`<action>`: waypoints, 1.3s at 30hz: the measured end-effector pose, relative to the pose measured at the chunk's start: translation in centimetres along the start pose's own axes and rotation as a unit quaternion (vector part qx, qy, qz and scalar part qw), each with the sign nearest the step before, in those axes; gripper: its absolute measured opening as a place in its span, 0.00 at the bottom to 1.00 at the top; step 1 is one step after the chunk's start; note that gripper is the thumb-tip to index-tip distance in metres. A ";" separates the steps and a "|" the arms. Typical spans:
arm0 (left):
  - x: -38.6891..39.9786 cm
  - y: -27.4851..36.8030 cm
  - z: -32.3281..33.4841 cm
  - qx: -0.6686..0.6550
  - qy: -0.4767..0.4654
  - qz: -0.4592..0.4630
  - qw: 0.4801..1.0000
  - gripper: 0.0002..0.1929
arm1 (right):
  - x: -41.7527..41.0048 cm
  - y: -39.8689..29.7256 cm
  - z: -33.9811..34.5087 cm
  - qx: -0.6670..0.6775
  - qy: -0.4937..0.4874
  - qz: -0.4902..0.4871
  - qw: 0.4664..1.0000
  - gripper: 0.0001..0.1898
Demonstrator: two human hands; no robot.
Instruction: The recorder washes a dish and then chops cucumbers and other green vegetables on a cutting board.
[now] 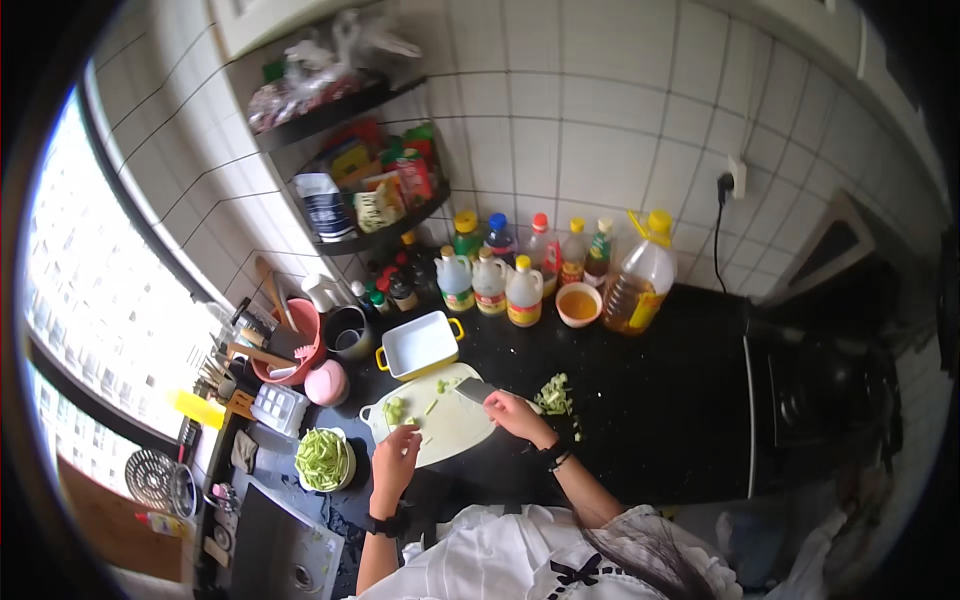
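Note:
My right hand (517,417) grips a kitchen knife (475,389), its broad blade over the right part of a pale cutting board (459,431). At the board's lower left edge is my left hand (397,459), fingers bent and apart, with nothing seen in it. Small chopped green vegetable pieces (393,410) lie on the board close to its fingertips, and a few more are near the blade. A white bowl heaped with cut green stalks (322,459) stands left of my left hand. Chopped green scraps (555,395) lie on the black counter, right of the board.
Behind the board sits a white rectangular dish with yellow handles (420,345). Bottles (523,292), a bowl of orange-brown liquid (578,304) and a large oil bottle (639,277) line the wall. At left are a pink utensil container (304,330) and a sink (289,547); a stove (817,397) is at right.

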State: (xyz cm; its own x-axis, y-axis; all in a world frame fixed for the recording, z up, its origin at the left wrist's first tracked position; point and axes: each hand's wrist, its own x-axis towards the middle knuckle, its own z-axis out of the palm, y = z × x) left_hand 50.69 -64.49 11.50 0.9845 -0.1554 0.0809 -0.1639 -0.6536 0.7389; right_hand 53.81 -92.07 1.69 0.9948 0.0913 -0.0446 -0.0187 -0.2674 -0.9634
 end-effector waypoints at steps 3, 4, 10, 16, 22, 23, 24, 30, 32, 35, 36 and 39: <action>0.5 1.8 -2.5 -0.007 0.049 0.079 0.996 0.10 | 2.7 0.4 1.4 -0.185 0.025 -0.022 0.982 0.13; 0.2 1.3 -3.3 -0.018 0.072 0.084 0.994 0.09 | 3.8 1.3 2.0 -0.260 0.052 -0.041 0.963 0.14; -5.2 -6.4 -6.6 -0.114 0.177 -0.058 0.976 0.09 | 5.3 4.9 2.5 -0.555 0.035 0.045 0.830 0.22; -12.1 -14.3 -7.3 -0.200 0.235 -0.207 0.928 0.09 | 7.8 6.3 2.9 -0.567 0.068 -0.007 0.821 0.18; -11.5 -16.5 -9.0 -0.191 0.179 -0.232 0.937 0.11 | 7.2 5.5 1.9 -0.560 0.043 0.074 0.824 0.22; -11.4 -16.8 -9.0 -0.190 0.164 -0.245 0.937 0.11 | 7.0 5.8 1.8 -0.564 0.024 0.070 0.823 0.23; -11.3 -17.2 -8.9 -0.195 0.165 -0.235 0.938 0.11 | 6.8 5.9 1.8 -0.567 0.028 0.070 0.820 0.23; -12.9 -18.4 -8.7 -0.213 0.121 -0.255 0.935 0.11 | 5.9 5.1 2.0 -0.502 0.057 0.009 0.863 0.14; -14.3 -18.0 -8.8 -0.189 0.116 -0.259 0.940 0.11 | 4.0 4.0 2.1 -0.436 0.088 -0.054 0.894 0.14; -17.2 -17.7 -8.1 -0.161 0.123 -0.267 0.942 0.11 | -0.1 1.3 3.6 -0.198 0.079 0.070 0.975 0.09; -18.3 -17.5 -7.5 -0.156 0.138 -0.268 0.941 0.11 | -2.0 1.0 4.0 -0.146 0.075 0.074 0.984 0.08; -21.7 -16.1 -5.6 -0.157 0.152 -0.272 0.937 0.10 | -8.6 0.5 4.6 -0.036 0.056 0.096 0.993 0.06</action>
State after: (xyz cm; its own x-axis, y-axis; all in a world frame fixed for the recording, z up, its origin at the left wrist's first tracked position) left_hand 32.30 -46.45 1.65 0.8972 0.3873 -0.2121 0.3458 -0.3176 0.8829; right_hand 44.78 -88.54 0.34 0.9785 -0.0751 -0.1920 -0.2062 -0.3370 -0.9187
